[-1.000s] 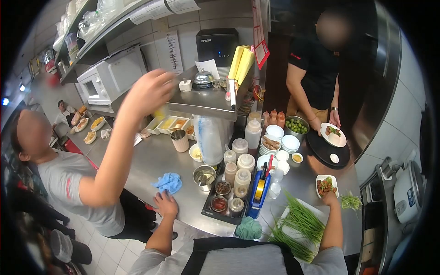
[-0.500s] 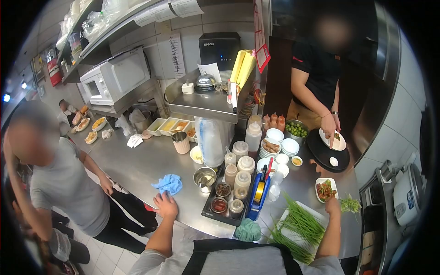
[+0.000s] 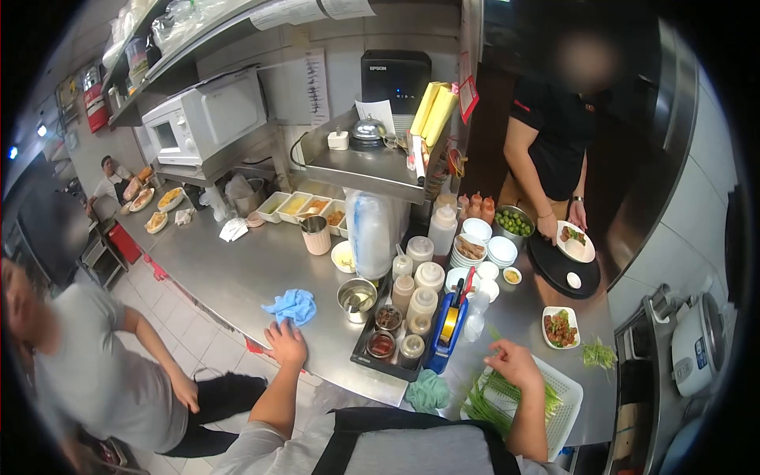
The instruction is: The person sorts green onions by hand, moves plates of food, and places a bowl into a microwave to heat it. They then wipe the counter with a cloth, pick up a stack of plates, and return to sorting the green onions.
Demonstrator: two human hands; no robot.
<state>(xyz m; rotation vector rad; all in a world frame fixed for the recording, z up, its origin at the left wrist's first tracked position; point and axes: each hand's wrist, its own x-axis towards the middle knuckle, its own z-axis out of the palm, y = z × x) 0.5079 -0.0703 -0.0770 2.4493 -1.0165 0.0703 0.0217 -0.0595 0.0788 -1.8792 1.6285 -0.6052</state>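
Note:
My left hand lies with fingers spread on the steel counter's front edge, just below a crumpled blue cloth, holding nothing. My right hand is bent over long thin scallions, its fingers curled on some of them; a green tip pokes out beyond the fingers. Beneath is a white perforated basket, its right side bare. A white bowl of chopped meat with green garnish stands farther out, beside a small heap of cut greens.
A blue tape dispenser and a black tray of sauce bottles and jars stand between my hands. A green cloth lies near me. Across the counter, a co-worker in black holds a white plate over a round black tray. Another person stands left.
My right hand has moved left from beside the meat bowl onto the scallions, which have shifted left in the basket. The co-worker in grey has moved left. My left hand stays put.

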